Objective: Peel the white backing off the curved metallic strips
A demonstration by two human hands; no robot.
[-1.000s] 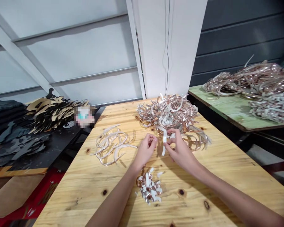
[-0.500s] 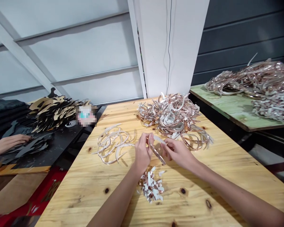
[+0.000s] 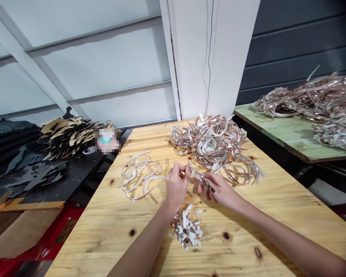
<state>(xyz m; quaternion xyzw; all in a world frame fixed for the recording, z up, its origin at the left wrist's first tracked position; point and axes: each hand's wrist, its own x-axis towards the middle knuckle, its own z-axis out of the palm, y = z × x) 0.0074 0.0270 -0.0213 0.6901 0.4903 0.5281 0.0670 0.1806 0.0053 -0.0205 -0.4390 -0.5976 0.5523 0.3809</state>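
My left hand [image 3: 176, 184] and my right hand [image 3: 216, 191] hold a narrow shiny metallic strip [image 3: 201, 177] between them above a pine table [image 3: 103, 234]. The left fingers pinch its upper end, and the right fingers pinch its lower end. A tangled heap of copper-coloured strips [image 3: 210, 144] lies just beyond my hands. A looser bundle of pale curved strips [image 3: 141, 177] is to their left. A small pile of short cut silvery pieces [image 3: 187, 229] lies just below them.
A green-painted board [image 3: 276, 136] at the right carries large heaps of similar strips [image 3: 311, 98]. A dark table [image 3: 75, 181] at the left holds black and tan cut pieces [image 3: 69, 137]. A white pillar [image 3: 210, 57] stands behind the pine table's far edge.
The strip has turned, with its shiny face up, and now runs more level between my hands. The other person's hand seen earlier at the far left has left the view.
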